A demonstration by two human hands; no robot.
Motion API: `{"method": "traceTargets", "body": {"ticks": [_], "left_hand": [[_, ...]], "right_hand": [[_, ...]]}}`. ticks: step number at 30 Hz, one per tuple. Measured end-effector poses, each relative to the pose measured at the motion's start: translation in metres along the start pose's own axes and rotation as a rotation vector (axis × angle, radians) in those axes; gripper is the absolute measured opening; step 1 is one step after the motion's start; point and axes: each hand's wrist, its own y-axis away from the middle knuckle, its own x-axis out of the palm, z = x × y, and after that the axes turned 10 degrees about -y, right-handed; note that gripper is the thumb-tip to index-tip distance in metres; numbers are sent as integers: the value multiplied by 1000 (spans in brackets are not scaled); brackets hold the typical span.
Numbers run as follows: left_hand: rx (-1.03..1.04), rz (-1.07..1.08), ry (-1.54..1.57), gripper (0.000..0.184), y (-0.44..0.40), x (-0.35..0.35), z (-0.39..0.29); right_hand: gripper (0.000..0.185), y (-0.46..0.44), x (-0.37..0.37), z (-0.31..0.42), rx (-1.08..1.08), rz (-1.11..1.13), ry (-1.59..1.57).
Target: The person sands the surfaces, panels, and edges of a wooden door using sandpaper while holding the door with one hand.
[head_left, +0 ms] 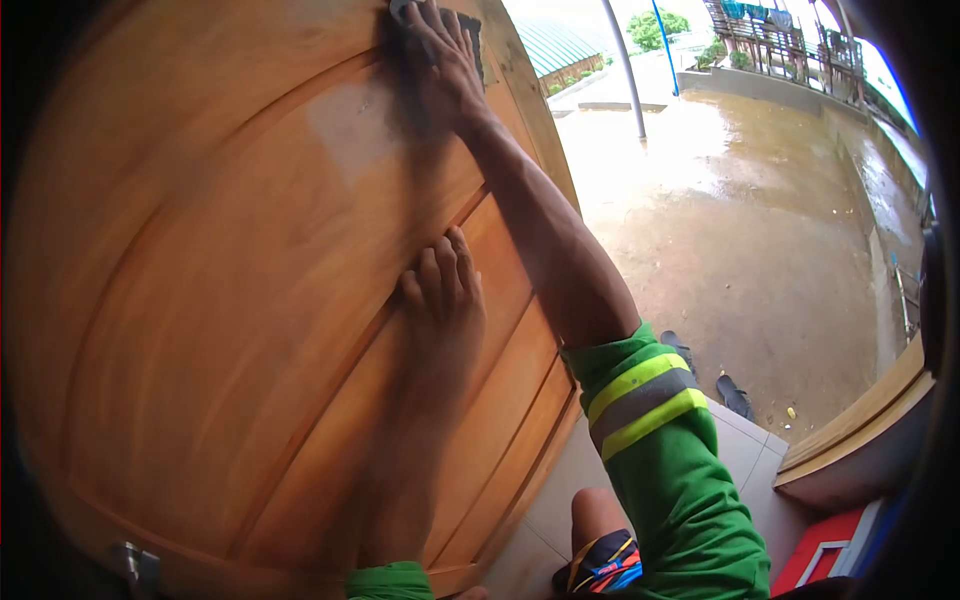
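A brown wooden door (250,230) with raised panels fills the left side of the view. My right hand (440,65) lies on its upper part, fingers spread and flat. Under and beside these fingers is a dark patch (482,52) with a ragged edge; whether it is a loose sheet or part of the door I cannot tell. A pale, dusty-looking area (350,125) shows on the panel just left of that hand. Lower down, my left hand (447,280) rests against the panel moulding, fingers slightly bent and nothing visible in them.
A metal fitting (140,568) sits at the door's lower left. To the right, beyond a wooden door frame (860,425), lies wet ground (740,230) with a pair of dark slippers (735,397). A post (626,70) stands outside. A red and white object (825,550) is at lower right.
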Motion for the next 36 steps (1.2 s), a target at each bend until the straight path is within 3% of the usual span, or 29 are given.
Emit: {"method": "traceTargets", "body": {"ticks": [2,4,6,7,10,11,15,17,18,19,20,21,23,24,26,28,29,31,32,34,36], "left_hand": [[-50,-20,61,70,-1,1,-4],[-77,-22,102,66,-1,-2,-5],[-96,-22,110,63,-2,-1,-9],[-107,-19,106,61,-1,0,-10],[-80,-24,57,58,-2,0,-5],[-67,-19,48,58,0,-1,-5],[-98,-31,48,54,-4,3,-11],[-107,-36,49,53,-1,5,-11],[-116,-27,45,53,-1,6,-12],[-121,-19,47,52,-1,6,-13],[-118,-17,55,52,-1,5,-15],[-109,-12,60,52,0,3,-15],[-88,-16,53,52,1,4,-12],[-73,-15,45,53,1,3,-10],[-38,-6,29,54,1,2,-7],[-74,-15,18,55,-1,2,-9],[-85,-10,21,55,0,3,-12],[-66,9,54,54,2,0,-10],[-52,13,54,54,3,-1,-8],[-76,-15,69,52,0,3,-9],[-88,-7,77,52,2,3,-15]], "right_hand": [[53,46,-24,-11,96,19,-69],[56,162,-63,-27,202,-12,-146],[56,301,-98,-57,390,59,414],[52,337,-114,-23,427,-50,330],[48,310,-76,-60,462,-376,267],[45,247,-63,-73,253,-353,252],[55,-1,-5,-22,99,-148,101],[51,28,-23,-45,143,-55,9],[47,80,-36,-50,27,-136,-19],[44,136,-56,-34,271,-202,185],[44,226,-78,-64,191,-190,266],[43,311,-102,-86,272,-209,174],[51,380,-111,-78,565,-205,463],[53,378,-105,-86,639,-179,601],[55,301,-83,-120,451,-176,564],[47,120,-48,-87,206,-109,306],[38,58,-30,-87,-57,-4,348],[86,8,2,-80,-7,-112,423],[67,46,-12,-67,26,-75,183],[52,148,-56,-67,8,-122,192],[50,315,-106,-83,321,-110,271]]}}
